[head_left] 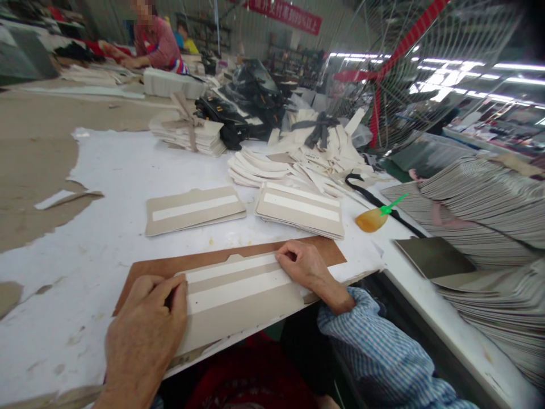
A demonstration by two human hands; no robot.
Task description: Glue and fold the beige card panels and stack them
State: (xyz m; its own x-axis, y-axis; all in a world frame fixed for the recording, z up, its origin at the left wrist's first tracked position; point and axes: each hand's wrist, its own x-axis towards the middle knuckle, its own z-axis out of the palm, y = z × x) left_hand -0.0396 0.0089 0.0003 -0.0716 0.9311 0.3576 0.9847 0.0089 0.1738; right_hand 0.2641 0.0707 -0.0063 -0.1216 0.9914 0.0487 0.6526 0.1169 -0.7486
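A beige panel (255, 305) lies at the table's front edge on top of a brown sheet (327, 250). A wide white strip (238, 291) runs across its middle. Along its far edge is a narrower white strip (230, 268), with fingers at both ends. My left hand (147, 326) is closed, thumb and forefinger pinching at the left end of that narrow strip. At its right end, my right hand (304, 264) pinches in the same way, the other fingers curled. The fingertips partly cover the strip's ends.
Beyond the brown sheet lie two piles of similar panels, left (193, 210) and right (300, 210). A yellow-brown oval object (371, 220) with a green stick is to the right. Cut pieces (259, 167), stacked sheets (477, 204) and a large fan (378, 74) surround the table. A person (157, 42) works far left.
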